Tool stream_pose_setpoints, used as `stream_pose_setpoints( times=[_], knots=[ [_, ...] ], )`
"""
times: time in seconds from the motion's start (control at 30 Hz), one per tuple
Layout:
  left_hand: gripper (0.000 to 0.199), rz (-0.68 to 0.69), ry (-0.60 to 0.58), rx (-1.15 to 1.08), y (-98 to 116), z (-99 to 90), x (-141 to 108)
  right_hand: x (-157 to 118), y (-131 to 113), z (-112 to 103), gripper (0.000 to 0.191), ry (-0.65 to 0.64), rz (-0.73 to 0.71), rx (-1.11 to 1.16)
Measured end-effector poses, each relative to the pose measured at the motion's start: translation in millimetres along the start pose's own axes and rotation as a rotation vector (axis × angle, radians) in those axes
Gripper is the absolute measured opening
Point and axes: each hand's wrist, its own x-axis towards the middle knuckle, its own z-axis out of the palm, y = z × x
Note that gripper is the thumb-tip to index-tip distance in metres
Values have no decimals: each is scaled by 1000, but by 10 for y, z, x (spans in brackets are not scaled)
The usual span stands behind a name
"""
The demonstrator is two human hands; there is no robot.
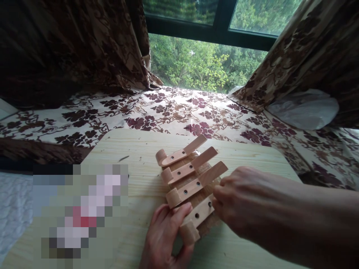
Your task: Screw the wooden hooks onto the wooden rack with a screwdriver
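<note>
A wooden piece [204, 175] with several light wooden hooks stands on the pale table [137, 183], each hook with a rounded knob at its left end and a flat arm slanting up to the right. Dark screws show in the hooks. My left hand [168, 231] grips the nearest hook's knob end, thumb on top. Closed over the right end of that same hook is my right hand [232, 198], beside a screw that stands slightly proud. Whatever lies inside its fingers is hidden.
A blurred, pixelated area [86, 213] covers the table's left part. Small dark bits lie on the table near a thin dark sliver [123, 158]. Behind are a floral cloth [179, 108], curtains, a window and a white plastic bag [305, 108] at the right.
</note>
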Motion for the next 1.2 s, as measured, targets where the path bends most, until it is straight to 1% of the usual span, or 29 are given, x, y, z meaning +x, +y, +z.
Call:
stream_pose_setpoints(
  times=[0.1,0.23,0.27,0.37,0.43,0.47,0.5,0.57,0.6,0.67,0.77,0.87,0.9,0.93,1.0,1.07,1.13,1.2],
  knots=[
    [47,2,12,11,2,-5,6,62,-25,-4,20,-60,-11,-43],
    [47,16,18,27,-1,1,11,117,44,-65,22,-87,61,85],
    [46,22,21,30,0,2,13,118,64,-75,20,-94,101,114],
    [45,32,37,20,11,2,25,97,97,-91,13,-128,323,171],
    [44,30,54,10,26,-1,39,88,87,-122,10,-169,431,186],
    [44,26,62,9,33,-3,48,89,72,-149,5,-194,442,172],
    [44,18,67,10,40,-5,57,94,53,-182,5,-214,420,148],
    [44,10,69,18,48,-11,70,103,9,-249,19,-234,324,96],
    [45,6,67,20,50,-15,74,104,-13,-270,19,-220,275,74],
    [45,4,58,17,50,-20,75,95,-44,-272,12,-162,193,22],
    [44,1,40,6,37,-17,67,70,-39,-186,14,-84,109,-53],
    [43,32,46,2,18,-6,61,61,46,-96,16,3,17,26],
    [43,42,52,2,14,-4,61,62,87,-80,15,6,24,78],
    [43,48,57,4,11,-4,62,63,129,-73,15,-12,69,133],
    [44,53,55,4,10,-7,63,63,198,-79,14,-88,235,224],
    [44,58,52,3,10,-10,59,57,226,-105,15,-132,389,252],
    [45,42,49,2,12,-11,46,48,203,-139,14,-149,435,219],
    [46,11,46,7,16,-11,31,43,143,-165,9,-160,401,151]
  ],
)
